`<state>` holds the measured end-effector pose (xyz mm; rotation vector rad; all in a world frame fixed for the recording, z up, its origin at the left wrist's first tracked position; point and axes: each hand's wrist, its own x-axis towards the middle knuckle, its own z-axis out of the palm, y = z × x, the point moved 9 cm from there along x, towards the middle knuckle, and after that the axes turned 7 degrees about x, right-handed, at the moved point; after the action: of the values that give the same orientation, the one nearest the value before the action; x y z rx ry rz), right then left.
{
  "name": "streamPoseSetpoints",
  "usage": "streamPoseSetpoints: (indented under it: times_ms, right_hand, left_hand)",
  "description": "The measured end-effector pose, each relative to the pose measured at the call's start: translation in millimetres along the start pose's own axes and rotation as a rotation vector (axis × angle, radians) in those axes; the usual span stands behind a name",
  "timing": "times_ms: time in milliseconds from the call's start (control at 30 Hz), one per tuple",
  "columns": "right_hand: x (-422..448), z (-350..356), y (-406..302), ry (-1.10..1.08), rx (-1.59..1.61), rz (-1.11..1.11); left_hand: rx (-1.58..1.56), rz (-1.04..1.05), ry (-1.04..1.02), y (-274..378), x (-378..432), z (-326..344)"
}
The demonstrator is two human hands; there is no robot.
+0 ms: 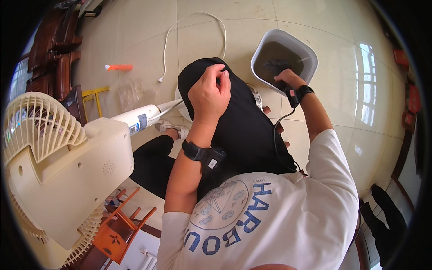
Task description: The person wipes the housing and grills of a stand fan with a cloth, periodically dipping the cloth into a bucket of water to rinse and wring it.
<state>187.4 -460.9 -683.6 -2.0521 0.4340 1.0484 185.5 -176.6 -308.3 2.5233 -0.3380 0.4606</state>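
My right hand (291,78) reaches over the near rim into a light grey plastic bucket (312,62). Murky brown water (270,52) fills part of it. A dark, soft-looking mass (278,64), perhaps cloth, shows in the water beside my fingers. My fingertips are partly hidden against the dark contents, so a grip there cannot be made out. My left hand (211,92) rests loosely curled over my knee in black trousers (236,135), with nothing visible in it. Each wrist wears a black strapped device (214,160).
A cream electric fan (108,148) lies close on my left. A white cable (165,44) loops across the tiled floor. An orange object (118,67) and clear plastic wrapping (130,94) lie beyond the fan. An orange wooden chair (116,241) stands lower left; wooden furniture (64,67) lines the far left.
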Motion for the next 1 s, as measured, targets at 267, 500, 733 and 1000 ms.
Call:
streamPoseSetpoints:
  times_ms: [267, 500, 733, 1000]
  right_hand:
    - [-70.7, -78.1, -4.8, 0.229, 0.422, 0.03]
    - [-121.0, -103.0, -44.6, 0.278, 0.757, -0.154]
    - [-56.0, -65.4, 17.1, 0.038, 1.272, -0.151]
    - [-63.2, -7.8, -5.6, -0.036, 0.252, 0.002]
  left_hand:
    - [0.017, 0.043, 0.028, 6.4, 2.7, 1.2]
    - [0.001, 0.029, 0.053, 2.5, 0.6, 1.2]
    - [-0.027, 0.068, 0.094, 2.5, 1.4, 1.3]
    - [-0.009, 0.05, 0.099, -0.1, 2.5, 2.8]
